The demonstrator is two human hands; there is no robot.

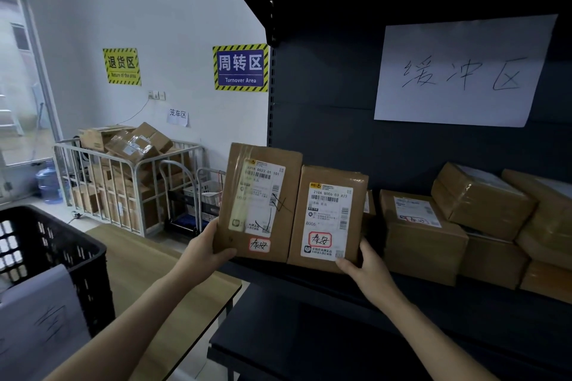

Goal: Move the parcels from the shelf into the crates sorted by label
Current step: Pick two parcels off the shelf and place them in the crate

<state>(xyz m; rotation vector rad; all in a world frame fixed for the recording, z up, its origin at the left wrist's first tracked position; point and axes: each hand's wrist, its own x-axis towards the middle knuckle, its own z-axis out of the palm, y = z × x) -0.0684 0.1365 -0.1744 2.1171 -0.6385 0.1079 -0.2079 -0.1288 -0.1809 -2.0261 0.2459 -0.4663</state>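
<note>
While left hand point(205, 249) grips one parcel point(260, 201), right hand point(368, 266) grips another point(328, 219) (touching).

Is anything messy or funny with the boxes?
Yes. The left parcel, held in the left hand, has black pen lines scrawled over its label. At the right of the shelf, the top box lies tilted on its pile.
</note>
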